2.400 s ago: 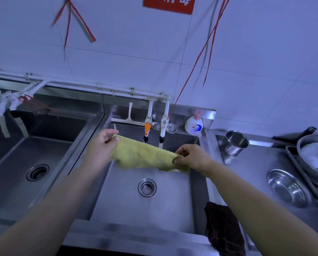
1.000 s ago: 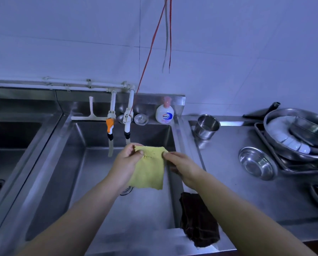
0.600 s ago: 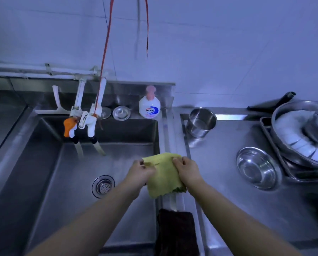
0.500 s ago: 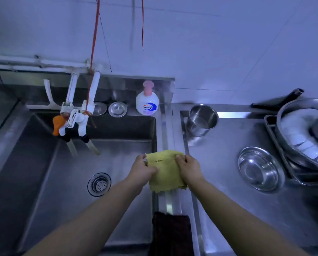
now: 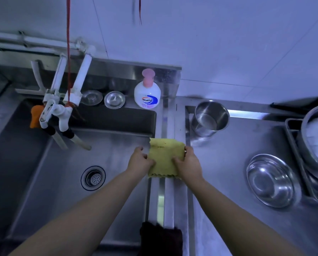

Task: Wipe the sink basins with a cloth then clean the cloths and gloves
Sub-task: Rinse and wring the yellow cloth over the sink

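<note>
Cloth (image 5: 164, 159), folded yellow, pinched by left hand (image 5: 138, 162) and right hand (image 5: 188, 164) over the sink rim (image 5: 170, 121), probably being laid down next.

Showing: two cloths, yellow (image 5: 164, 159) and dark (image 5: 161, 239); two hands; one soap bottle (image 5: 147, 93); two taps (image 5: 62, 115); two strainer lids (image 5: 114, 99).
</note>
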`<state>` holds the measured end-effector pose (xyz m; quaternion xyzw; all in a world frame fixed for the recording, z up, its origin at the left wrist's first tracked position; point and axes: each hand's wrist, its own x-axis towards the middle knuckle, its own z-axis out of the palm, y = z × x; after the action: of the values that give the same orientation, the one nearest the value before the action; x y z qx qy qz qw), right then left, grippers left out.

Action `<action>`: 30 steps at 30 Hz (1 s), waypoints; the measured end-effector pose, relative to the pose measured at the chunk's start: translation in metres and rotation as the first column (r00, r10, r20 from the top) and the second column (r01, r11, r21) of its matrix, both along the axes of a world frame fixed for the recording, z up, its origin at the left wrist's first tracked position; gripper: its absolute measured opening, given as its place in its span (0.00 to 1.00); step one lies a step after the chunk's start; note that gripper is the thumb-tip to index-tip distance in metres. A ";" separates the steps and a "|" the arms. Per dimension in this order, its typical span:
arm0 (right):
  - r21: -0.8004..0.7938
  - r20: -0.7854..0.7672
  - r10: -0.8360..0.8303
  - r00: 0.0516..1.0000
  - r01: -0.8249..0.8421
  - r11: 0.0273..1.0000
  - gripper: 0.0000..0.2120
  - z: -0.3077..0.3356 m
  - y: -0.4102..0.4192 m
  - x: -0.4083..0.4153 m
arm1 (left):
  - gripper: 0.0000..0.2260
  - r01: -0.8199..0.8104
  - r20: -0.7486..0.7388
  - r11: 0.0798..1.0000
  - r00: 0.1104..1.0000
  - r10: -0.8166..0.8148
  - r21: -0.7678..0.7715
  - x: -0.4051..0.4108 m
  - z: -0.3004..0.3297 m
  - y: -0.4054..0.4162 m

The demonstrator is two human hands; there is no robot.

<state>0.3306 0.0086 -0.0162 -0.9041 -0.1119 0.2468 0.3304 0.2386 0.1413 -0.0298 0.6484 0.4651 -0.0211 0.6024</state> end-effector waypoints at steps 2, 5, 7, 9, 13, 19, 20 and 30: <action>0.039 0.034 0.005 0.999 -0.006 0.999 0.21 0.002 0.001 0.003 | 0.27 0.002 -0.005 0.998 1.000 -0.002 0.059 0.000 -0.001 0.001; 0.087 0.037 0.009 0.999 -0.012 0.996 0.21 0.004 0.006 0.005 | 0.23 -0.052 0.030 0.988 0.998 0.048 0.142 0.003 -0.001 0.006; 0.025 0.067 0.042 0.997 -0.043 0.999 0.23 0.004 0.008 0.005 | 0.24 -0.003 0.010 0.990 1.000 0.002 0.141 0.003 0.000 0.007; -0.047 0.131 0.071 0.989 -0.065 0.997 0.26 0.004 0.006 0.004 | 0.26 0.062 -0.022 0.988 0.998 -0.060 0.138 -0.003 0.000 0.007; -0.154 0.328 0.192 0.925 -0.148 0.977 0.24 0.015 0.002 -0.006 | 0.23 0.207 -0.079 0.953 0.978 -0.194 0.220 -0.028 0.007 0.010; -0.468 0.448 0.507 0.737 -0.290 0.835 0.21 0.042 0.017 -0.044 | 0.19 0.460 -0.260 0.815 0.885 -0.387 0.351 -0.104 0.030 0.039; -0.507 0.459 0.570 0.682 -0.325 0.798 0.20 0.046 0.024 -0.055 | 0.18 0.474 -0.289 0.792 0.877 -0.384 0.385 -0.121 0.035 0.046; -0.556 0.387 0.855 0.344 -0.653 0.514 0.11 0.079 0.143 -0.261 | 0.16 0.417 -0.412 0.742 0.887 -0.207 0.525 -0.358 0.073 0.126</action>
<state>0.0695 0.1518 0.0623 -0.8078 -0.5844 0.0727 -0.0252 -0.1191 0.2673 0.0435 0.8615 0.4237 -0.0820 0.2674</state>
